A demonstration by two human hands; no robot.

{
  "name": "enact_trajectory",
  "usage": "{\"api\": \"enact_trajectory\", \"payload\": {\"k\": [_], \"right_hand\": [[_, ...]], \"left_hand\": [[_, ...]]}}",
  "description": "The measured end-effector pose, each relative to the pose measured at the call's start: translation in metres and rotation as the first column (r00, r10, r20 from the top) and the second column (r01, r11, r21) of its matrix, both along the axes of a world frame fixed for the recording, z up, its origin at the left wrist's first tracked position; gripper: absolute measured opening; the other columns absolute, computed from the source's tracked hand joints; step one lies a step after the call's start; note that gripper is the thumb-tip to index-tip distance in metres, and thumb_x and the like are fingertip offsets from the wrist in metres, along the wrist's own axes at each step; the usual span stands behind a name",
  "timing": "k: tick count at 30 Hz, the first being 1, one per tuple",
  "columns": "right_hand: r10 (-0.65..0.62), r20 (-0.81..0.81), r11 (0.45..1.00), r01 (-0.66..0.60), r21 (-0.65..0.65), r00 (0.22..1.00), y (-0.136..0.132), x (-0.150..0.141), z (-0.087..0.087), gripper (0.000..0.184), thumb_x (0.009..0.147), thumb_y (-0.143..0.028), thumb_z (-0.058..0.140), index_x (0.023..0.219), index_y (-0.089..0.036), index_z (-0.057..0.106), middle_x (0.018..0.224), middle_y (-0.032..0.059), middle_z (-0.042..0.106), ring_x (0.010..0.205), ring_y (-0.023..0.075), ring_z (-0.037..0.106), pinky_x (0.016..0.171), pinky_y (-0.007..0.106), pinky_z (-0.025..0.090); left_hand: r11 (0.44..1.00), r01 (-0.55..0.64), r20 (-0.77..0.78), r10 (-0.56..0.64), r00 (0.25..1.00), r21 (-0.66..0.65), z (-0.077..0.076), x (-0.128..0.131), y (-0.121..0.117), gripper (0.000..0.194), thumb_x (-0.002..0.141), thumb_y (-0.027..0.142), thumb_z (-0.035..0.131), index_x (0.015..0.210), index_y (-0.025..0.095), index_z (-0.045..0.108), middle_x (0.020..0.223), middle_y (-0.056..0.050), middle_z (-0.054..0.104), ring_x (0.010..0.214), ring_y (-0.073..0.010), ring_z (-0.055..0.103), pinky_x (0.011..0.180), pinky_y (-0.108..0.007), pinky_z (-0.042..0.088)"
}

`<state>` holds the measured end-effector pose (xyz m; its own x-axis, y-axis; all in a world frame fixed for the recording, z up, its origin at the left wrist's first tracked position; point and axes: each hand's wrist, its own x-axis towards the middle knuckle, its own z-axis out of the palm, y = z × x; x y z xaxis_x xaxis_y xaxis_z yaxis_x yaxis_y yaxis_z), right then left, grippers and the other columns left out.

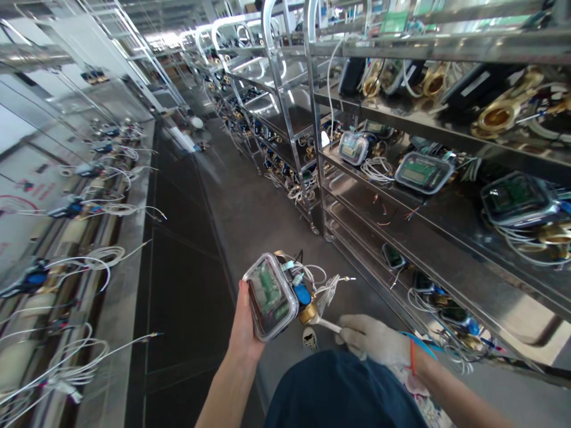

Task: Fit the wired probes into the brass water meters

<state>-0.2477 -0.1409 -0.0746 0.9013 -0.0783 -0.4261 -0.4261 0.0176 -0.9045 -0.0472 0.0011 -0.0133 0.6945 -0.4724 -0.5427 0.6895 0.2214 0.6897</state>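
My bare left hand (245, 324) grips the side of a water meter (270, 297), which has a clear-lidded box with a green circuit board inside. The meter's brass pipe end (308, 314), a blue round part (302, 293) and a coil of white cable (329, 291) stick out on its right. In a pale work glove, my right hand (372, 339) is closed round a slim white rod (329, 325). The rod's far end reaches the brass pipe end; whether it is inside the opening I cannot tell. The meter is held up in front of my body, above the floor.
To the right stands a metal shelf rack (428, 220) with several similar meters (423, 171) and cables; more racks (285, 113) run into the distance. Along the left, a long bench (111, 351) carries meters and coiled cables (80, 362). A dark walkway (178, 267) lies beside it.
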Motion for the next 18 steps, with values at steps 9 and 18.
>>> {"api": "enact_trajectory", "payload": {"k": [9, 18], "right_hand": [[-0.040, 0.138, 0.913, 0.092, -0.397, 0.990, -0.028, -0.003, 0.027, 0.055, 0.093, -0.059, 0.039, 0.063, -0.015, 0.051, 0.054, -0.0044, 0.043, 0.049, 0.0071, 0.033, 0.046, 0.022, 0.023], [0.118, 0.204, 0.942, -0.045, -0.331, 0.972, -0.041, -0.001, 0.031, 0.055, 0.090, -0.062, 0.042, 0.064, -0.015, 0.052, 0.057, -0.0038, 0.042, 0.053, 0.0079, 0.034, 0.049, 0.022, 0.026]], "left_hand": [[0.997, 0.078, -0.190, -0.077, 0.979, 0.001, 0.005, 0.011, 0.002, 0.036, 0.098, 0.028, 0.039, 0.129, 0.012, 0.051, 0.076, -0.008, 0.074, 0.062, -0.0209, 0.070, 0.069, -0.034, 0.059], [0.989, 0.148, -0.232, -0.150, 0.961, -0.025, 0.005, 0.003, 0.001, 0.027, 0.096, 0.028, 0.046, 0.097, 0.010, 0.067, 0.079, -0.009, 0.074, 0.067, -0.0200, 0.070, 0.066, -0.030, 0.059]]}}
